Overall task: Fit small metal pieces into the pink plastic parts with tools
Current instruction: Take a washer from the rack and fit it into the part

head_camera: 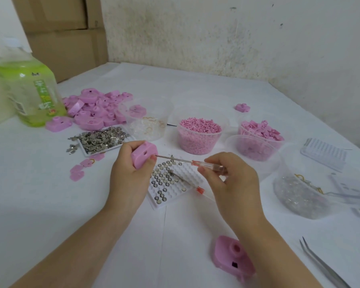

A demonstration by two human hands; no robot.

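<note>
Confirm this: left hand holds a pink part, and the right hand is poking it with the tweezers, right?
Not the tweezers: the head view shows the right hand holding a small screwdriver, its tip at the pink part in the left hand. The tweezers lie on the table at lower right.

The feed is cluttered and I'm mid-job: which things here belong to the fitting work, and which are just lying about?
In the job: pink part in the left hand; screwdriver in the right hand; metal pieces; pile of pink parts.
Lying about: green bottle; tweezers; cardboard boxes; second screwdriver.
</note>
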